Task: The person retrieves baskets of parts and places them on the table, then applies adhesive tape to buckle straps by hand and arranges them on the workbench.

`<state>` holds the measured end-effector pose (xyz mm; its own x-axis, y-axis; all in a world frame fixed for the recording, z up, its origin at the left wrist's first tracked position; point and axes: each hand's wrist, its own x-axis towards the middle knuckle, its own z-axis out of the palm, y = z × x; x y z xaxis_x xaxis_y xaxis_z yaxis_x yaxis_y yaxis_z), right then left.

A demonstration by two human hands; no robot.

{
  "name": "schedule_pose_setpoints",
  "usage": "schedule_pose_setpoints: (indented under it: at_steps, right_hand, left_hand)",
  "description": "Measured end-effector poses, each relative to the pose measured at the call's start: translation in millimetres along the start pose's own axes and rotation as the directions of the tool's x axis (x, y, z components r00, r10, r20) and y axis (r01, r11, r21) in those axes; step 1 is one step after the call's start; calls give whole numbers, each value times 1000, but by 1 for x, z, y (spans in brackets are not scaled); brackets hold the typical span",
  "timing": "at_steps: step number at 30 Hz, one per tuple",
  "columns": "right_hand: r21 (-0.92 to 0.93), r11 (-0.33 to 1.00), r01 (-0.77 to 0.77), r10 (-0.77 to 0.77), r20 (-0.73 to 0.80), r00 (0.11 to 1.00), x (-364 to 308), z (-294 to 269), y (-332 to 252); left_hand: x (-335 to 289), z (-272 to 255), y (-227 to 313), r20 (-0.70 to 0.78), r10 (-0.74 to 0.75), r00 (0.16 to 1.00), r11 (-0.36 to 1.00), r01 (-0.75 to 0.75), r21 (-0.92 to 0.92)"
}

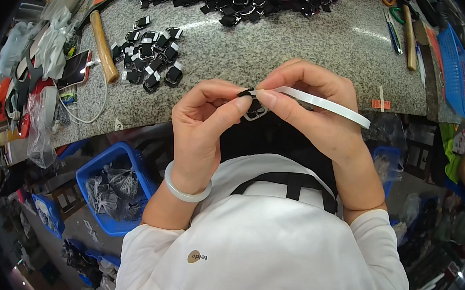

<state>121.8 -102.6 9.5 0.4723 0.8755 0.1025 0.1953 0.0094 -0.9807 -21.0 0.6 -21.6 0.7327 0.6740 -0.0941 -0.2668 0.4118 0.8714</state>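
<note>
The left hand and right hand are pinching, fingers closed, a small silver metal buckle with black strap just above the grey speckled stone surface's near edge. The right hand is also gripping a flat white strip. A pile of finished black buckle pieces is lying near a wooden-handled hammer.

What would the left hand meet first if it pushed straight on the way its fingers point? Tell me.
The left hand points right, at the buckle piece it already pinches; right behind that are the right hand fingertips, holding the white strip.
</note>
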Motion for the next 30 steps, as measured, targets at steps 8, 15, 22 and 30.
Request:
schedule_pose_setpoints:
  at_steps: [8, 15, 22, 30]
  right_hand:
    - [-63, 998, -16, 16, -1, 1000, 1, 3, -2]
    - [-27, 999, -32, 31, -47, 998, -1, 6, -6]
    - [-173, 973, 151, -155, -14, 988, -2, 4, 7]
    - [-126, 991, 43, -72, -235, 969, -2, 5, 13]
  left_hand:
    - [0, -2, 0, 48, 65, 997, 997, -66, 26]
    - [-2, -1, -4, 69, 195, 978, 961, -205, 185]
    - [0, -6, -7, 46, 152, 987, 970, -158, 185]
    - [2, -4, -8, 148, 445, 883, 793, -465, 394]
